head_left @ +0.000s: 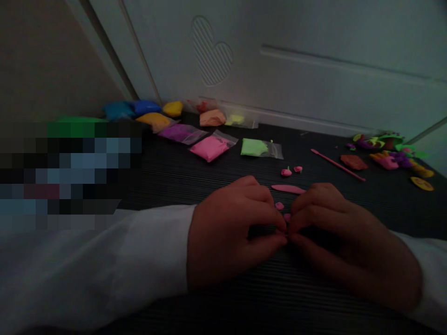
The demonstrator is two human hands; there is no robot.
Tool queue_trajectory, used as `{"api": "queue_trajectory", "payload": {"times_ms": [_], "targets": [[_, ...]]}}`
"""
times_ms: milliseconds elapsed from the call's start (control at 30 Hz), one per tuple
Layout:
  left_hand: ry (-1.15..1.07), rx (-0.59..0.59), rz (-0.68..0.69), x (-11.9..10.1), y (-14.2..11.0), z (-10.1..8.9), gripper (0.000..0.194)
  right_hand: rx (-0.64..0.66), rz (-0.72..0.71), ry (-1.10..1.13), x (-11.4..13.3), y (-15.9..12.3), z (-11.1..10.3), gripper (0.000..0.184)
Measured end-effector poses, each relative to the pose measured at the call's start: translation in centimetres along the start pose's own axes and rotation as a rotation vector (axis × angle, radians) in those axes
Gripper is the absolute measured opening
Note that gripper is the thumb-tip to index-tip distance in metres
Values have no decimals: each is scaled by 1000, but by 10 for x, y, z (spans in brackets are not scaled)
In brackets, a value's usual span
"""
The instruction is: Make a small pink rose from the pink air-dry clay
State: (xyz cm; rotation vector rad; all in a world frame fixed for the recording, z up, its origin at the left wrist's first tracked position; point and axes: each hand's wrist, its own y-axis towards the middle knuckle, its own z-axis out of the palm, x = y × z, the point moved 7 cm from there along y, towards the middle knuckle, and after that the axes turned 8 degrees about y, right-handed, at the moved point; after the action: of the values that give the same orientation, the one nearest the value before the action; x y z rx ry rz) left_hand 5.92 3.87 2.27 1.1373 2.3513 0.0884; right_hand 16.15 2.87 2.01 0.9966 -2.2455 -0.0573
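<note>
My left hand [230,228] and my right hand [349,242] rest on a dark ribbed surface [174,186], fingertips pinched together around a tiny pink clay piece [286,232]. Two more small pink bits [279,205] lie just beyond the fingertips. A flat pink clay strip [288,189] lies a little farther out. Two small pink rosebud shapes [286,172] sit behind it. Both arms wear white sleeves.
Bags of coloured clay lie along the back: pink [209,148], green [256,147], purple [179,132], orange [211,117], yellow [172,108], blue [132,108]. A pink modelling stick [337,164] and finished clay figures [387,151] are at right. A white panel stands behind.
</note>
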Motion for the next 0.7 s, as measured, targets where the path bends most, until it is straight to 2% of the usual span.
{"api": "queue_trajectory", "payload": {"times_ms": [200, 400, 700], "targets": [[3, 11, 0, 1, 2, 1, 10, -7, -1, 40, 0, -1, -1, 10], [-70, -55, -101, 9, 3, -2, 9, -39, 18, 44, -2, -3, -3, 6], [-48, -37, -88, 7, 1, -2, 9, -27, 10, 58, -3, -3, -4, 7]]}}
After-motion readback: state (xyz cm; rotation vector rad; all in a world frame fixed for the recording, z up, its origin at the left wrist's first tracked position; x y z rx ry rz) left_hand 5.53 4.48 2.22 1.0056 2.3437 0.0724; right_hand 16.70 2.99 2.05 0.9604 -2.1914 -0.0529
